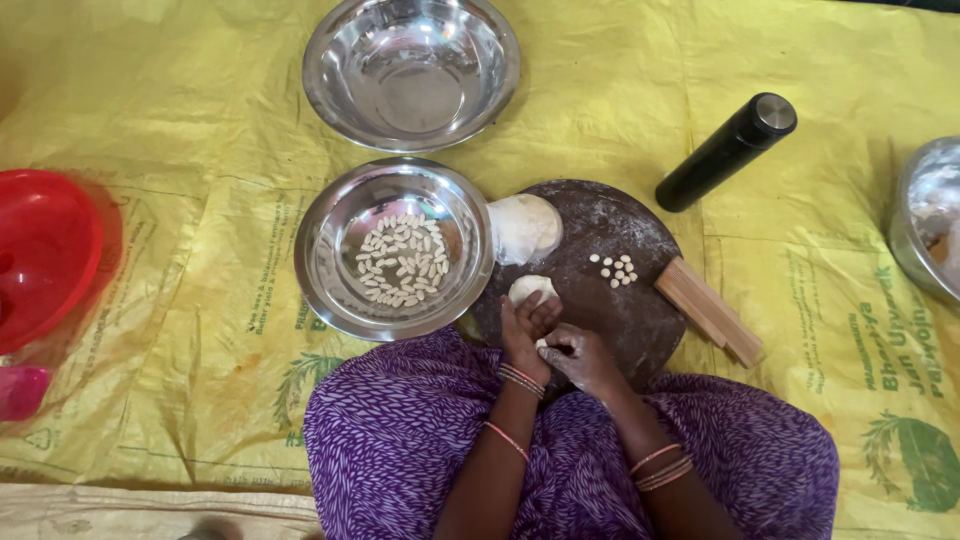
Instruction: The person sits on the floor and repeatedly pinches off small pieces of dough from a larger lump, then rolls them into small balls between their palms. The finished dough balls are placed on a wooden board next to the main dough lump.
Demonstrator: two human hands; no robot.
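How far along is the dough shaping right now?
Done: many small shaped pieces lie in the near steel bowl, and a few more sit on the round board. In hand: both hands, left and right, meet over a bit of dough at the board's near edge. Left: a small lump and a large dough ball.

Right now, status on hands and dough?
Left hand and right hand together, pinching a small dough bit. Dough lump just ahead on board. Nothing blocking.
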